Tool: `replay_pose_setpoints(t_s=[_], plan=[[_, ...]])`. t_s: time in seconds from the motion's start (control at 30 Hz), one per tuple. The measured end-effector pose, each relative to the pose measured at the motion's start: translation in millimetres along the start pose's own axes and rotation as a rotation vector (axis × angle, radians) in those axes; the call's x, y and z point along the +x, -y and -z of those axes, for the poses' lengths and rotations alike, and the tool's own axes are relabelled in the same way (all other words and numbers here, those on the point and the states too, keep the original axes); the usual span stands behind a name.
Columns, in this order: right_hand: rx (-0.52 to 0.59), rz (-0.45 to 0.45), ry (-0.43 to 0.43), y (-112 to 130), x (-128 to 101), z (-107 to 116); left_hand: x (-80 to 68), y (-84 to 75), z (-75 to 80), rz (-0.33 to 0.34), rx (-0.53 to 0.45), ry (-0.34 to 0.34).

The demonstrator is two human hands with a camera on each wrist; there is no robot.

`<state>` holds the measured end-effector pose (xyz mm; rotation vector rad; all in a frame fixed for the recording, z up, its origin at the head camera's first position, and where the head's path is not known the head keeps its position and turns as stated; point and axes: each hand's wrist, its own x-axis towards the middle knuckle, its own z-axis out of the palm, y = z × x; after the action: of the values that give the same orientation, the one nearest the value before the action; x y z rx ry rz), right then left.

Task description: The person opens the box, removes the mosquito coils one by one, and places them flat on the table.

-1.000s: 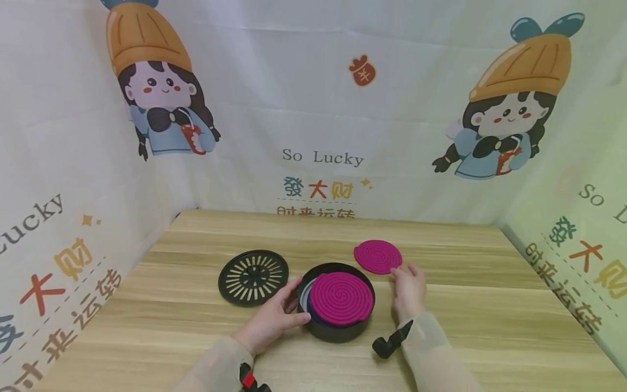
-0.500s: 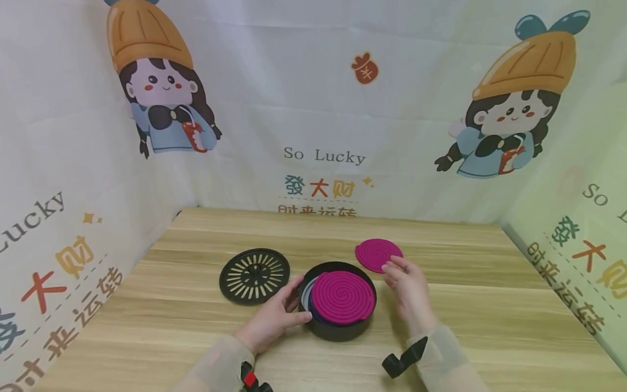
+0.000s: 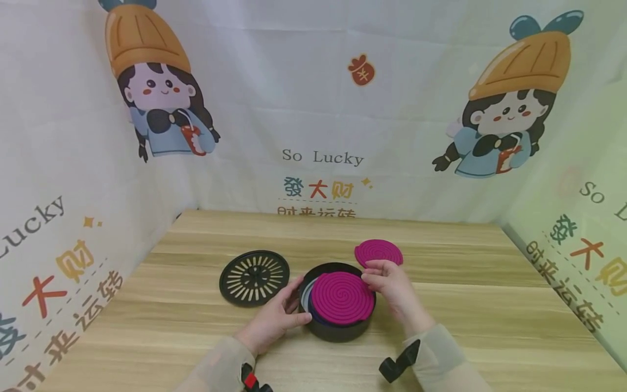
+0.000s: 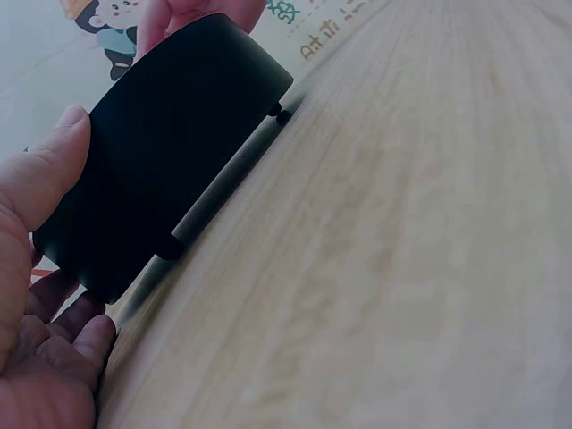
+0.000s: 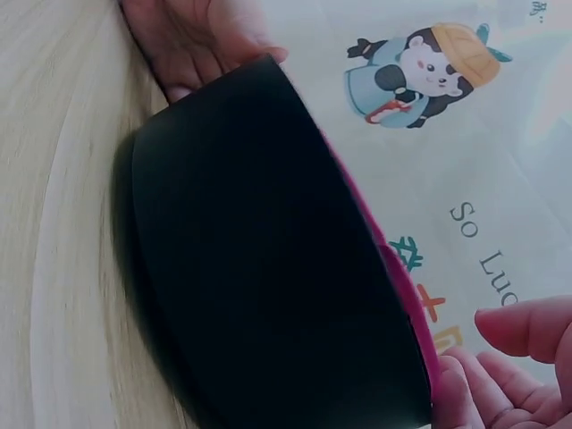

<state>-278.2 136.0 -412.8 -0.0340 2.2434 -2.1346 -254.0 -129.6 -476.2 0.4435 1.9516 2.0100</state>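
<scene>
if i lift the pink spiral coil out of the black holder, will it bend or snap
Probably stiff yet brittle: the pink spiral coil is a thin flat spiral of narrow rings. It likely weighs little. Lifting by one edge, where the right hand touches, may crack it.

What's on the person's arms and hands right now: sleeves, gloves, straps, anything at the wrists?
Both hands, left hand and right hand, are bare, with no gloves or visible rings. Each forearm wears a thin, sheer beige sleeve ending at the wrist. A black strap mount sits at the right wrist; at the left wrist there is a black fitting with a red part.
</scene>
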Motion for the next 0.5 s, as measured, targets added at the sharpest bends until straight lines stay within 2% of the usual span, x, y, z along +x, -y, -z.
replay_pose_setpoints(t_s=[0.13, 0.37, 0.5], plan=[[-0.018, 0.009, -0.020, 0, 0, -3, -0.9, -0.8, -0.5, 0.000, 0.011, -0.004], [-0.146, 0.028, -0.012, 6, -2, -9, -1.3, -2.0, -1.3, -0.002, 0.009, -0.008], [-0.183, 0.031, -0.004, 6, 0, -13, -1.5, -2.1, -1.8, 0.000, 0.000, -0.008]])
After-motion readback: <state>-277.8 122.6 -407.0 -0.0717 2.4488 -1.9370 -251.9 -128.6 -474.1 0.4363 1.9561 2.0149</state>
